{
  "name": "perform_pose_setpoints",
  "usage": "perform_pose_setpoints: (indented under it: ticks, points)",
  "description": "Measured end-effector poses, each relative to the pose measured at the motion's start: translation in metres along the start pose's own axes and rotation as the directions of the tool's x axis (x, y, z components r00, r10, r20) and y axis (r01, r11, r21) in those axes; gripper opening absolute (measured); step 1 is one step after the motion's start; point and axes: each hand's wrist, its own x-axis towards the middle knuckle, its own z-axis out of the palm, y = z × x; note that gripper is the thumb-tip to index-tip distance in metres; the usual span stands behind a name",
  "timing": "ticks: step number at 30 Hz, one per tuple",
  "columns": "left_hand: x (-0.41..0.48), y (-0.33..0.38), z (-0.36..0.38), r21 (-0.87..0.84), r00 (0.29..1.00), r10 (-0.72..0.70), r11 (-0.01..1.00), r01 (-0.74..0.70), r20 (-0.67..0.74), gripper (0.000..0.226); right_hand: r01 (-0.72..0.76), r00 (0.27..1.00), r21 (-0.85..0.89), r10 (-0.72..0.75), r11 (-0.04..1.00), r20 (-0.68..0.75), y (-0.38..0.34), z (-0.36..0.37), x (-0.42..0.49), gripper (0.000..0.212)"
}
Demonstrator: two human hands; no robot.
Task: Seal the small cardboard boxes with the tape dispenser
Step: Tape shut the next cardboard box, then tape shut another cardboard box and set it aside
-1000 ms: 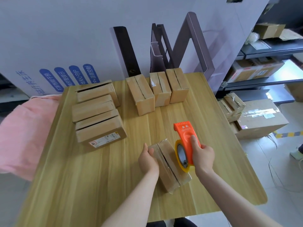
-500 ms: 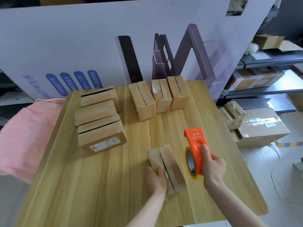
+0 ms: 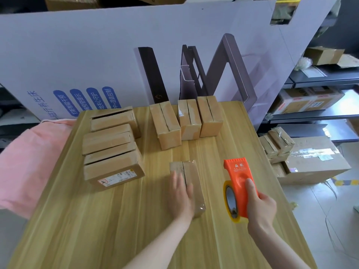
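left hand: left hand (image 3: 181, 193) lies flat, fingers straight, pressing on top of the small box (image 3: 192, 171); it grasps nothing.
right hand: right hand (image 3: 261, 207) is wrapped round the orange tape dispenser (image 3: 240, 181), held above the table (image 3: 97, 230), just right of the box and not touching it.
box location: near-centre of the table, long side running near to far, glossy tape visible over its top.
other boxes: left stack (image 3: 113, 152) lies at far left, far row (image 3: 186, 121) of three stands at the far edge.
step, my read: smoothing the tape down, or steadying the box for another strip.
do it well: press along the centre seam from the far end to the near end, flatten both tape tails over the edges, and keep the dispenser's cutter clear of the pressing fingers.
risk: a light box can slide under the palm, so push down rather than sideways.
hidden: the near half of the seam is under the palm, so I can't confirm the tape is bonded there.
unclear: the left hand is motion-blurred; the tape roll (image 3: 230, 199) shows no free tail that I can make out.
cut off: both forearms run out of frame at the bottom.
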Motion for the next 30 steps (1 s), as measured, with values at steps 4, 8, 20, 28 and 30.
perform_pose_setpoints:
  ticks: [4,8,20,28,30]
  points:
    - [0.005,-0.003,0.027,0.343,0.990,0.098,0.930,-0.128,0.105,0.070,-0.021,1.000,0.021,0.021,1.000,0.021,-0.010,0.002,0.017,0.051]
    - [0.060,0.036,0.041,0.364,0.978,0.129,0.913,-0.182,0.167,0.070,-0.025,0.999,0.058,0.022,0.998,0.049,-0.024,0.003,0.038,0.053]
    - [0.241,0.023,-0.011,0.262,0.970,-0.110,0.951,0.166,-0.217,0.055,0.046,0.994,0.028,-0.048,0.999,0.101,-0.046,0.026,0.116,0.049]
    - [0.279,0.020,-0.042,0.316,0.996,-0.026,0.949,-0.001,0.080,0.056,0.029,0.990,0.021,-0.031,0.999,0.135,-0.053,0.071,0.115,0.044]
    - [0.266,0.016,-0.059,0.197,0.998,0.040,0.979,-0.050,0.057,0.055,0.013,0.989,0.039,-0.019,0.999,0.149,-0.057,0.083,0.102,0.044]
